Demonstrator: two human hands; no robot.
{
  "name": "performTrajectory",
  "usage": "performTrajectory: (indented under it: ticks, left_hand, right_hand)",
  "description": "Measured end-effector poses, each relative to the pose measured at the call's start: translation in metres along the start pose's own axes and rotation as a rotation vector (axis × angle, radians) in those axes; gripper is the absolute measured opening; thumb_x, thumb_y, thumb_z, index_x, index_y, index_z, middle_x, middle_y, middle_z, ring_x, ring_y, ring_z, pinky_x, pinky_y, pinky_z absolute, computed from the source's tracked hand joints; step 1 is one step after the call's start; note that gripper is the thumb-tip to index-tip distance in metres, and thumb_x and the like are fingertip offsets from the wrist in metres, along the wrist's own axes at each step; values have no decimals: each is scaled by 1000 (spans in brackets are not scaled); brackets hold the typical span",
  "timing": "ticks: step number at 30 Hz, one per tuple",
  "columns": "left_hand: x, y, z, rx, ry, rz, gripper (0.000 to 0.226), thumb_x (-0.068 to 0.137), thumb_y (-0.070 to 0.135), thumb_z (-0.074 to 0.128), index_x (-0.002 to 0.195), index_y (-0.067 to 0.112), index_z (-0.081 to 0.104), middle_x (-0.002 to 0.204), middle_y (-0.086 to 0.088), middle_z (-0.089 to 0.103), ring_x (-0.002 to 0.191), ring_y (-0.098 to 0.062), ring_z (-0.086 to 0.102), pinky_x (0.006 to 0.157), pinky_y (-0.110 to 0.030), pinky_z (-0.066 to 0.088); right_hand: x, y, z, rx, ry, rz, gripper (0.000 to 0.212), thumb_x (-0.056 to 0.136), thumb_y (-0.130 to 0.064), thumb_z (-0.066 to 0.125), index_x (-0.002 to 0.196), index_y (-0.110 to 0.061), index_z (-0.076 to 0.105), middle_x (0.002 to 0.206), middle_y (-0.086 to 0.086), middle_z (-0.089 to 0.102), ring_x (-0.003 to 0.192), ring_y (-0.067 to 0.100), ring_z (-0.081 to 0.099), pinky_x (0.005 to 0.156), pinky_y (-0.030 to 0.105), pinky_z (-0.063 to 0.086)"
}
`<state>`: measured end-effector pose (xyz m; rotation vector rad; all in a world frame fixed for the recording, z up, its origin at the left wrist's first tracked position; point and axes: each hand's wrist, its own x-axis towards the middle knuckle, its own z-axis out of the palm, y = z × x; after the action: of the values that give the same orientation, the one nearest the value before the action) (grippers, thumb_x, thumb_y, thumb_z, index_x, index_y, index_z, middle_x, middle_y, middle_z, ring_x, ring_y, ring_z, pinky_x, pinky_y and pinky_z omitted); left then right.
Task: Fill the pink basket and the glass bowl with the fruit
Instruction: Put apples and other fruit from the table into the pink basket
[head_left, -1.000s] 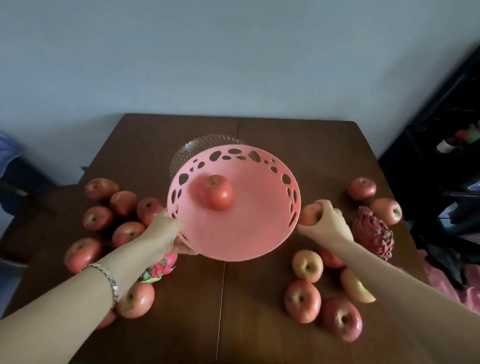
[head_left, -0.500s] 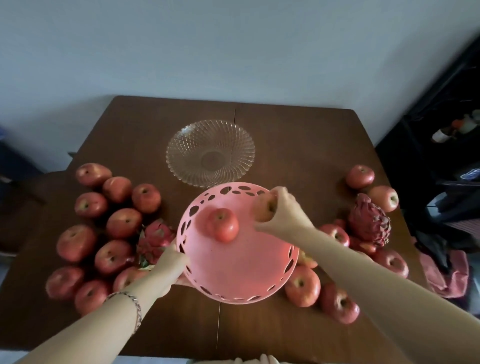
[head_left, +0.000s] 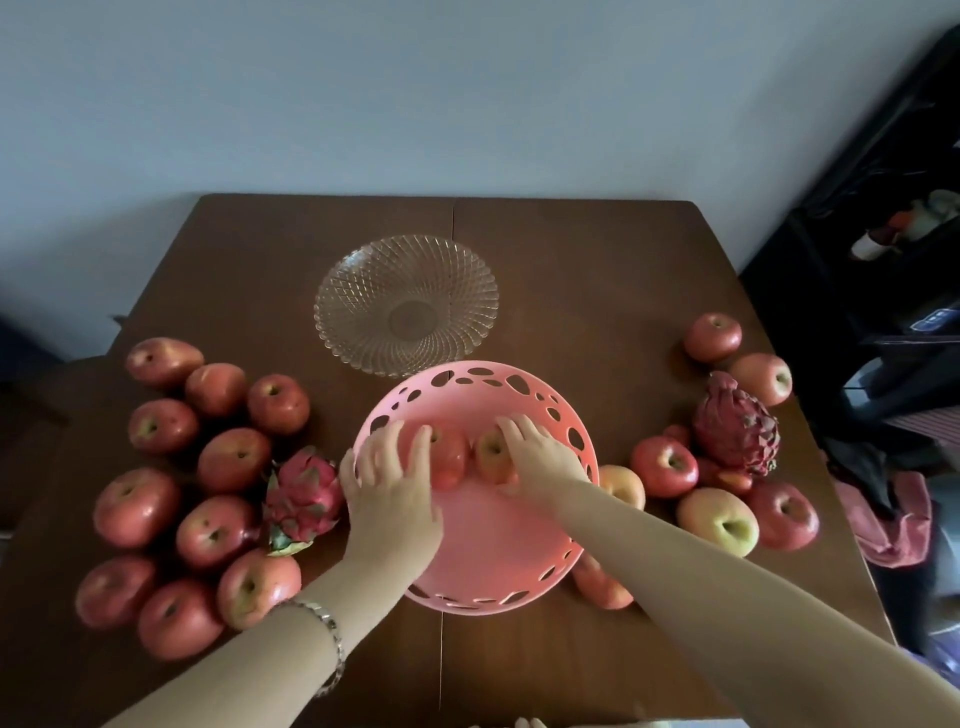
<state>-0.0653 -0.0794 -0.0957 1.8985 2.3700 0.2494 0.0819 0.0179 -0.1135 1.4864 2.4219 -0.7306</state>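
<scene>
The pink basket (head_left: 493, 535) stands on the brown table (head_left: 571, 270), just in front of the empty glass bowl (head_left: 405, 304). Two apples lie side by side inside it. My left hand (head_left: 392, 499) reaches over the basket's left rim, fingers spread, its fingertips resting against the red apple (head_left: 451, 462). My right hand (head_left: 540, 460) curls over the yellowish-red apple (head_left: 490, 460) from the right. Several loose apples (head_left: 234, 457) and a dragon fruit (head_left: 304, 493) lie to the left of the basket. More apples (head_left: 665, 465) and a second dragon fruit (head_left: 735, 426) lie to its right.
A dark shelf with bottles (head_left: 893, 234) stands at the right, with cloth (head_left: 893, 519) piled below it beside the table's right edge. One apple (head_left: 597, 584) sits partly under the basket's near right rim. A pale wall rises behind the table.
The basket has come down from a tilted hold onto the table. My right hand carried an apple into it beside the first one. My left hand left the rim and moved inside.
</scene>
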Motion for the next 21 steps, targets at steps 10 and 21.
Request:
performTrajectory:
  ticks: [10,21]
  left_hand:
    - [63,28,17,257,-465,129,65,91,36,52,146,32,18,145,-11,32,132,-33,31,102,-42,34]
    - [48,97,0,53,-216,183,71,85,8,47,148,14,15,154,-13,14,142,-34,18,115,-45,15]
  right_hand:
    - [-23,16,-22,264,175,-6,73,86,-25,59,146,-15,19,152,6,22,141,25,19,111,35,29]
    - [-63,140,-41,-249,-183,77,87,77,-9,59,148,-26,11,155,14,10,145,29,3,117,38,11]
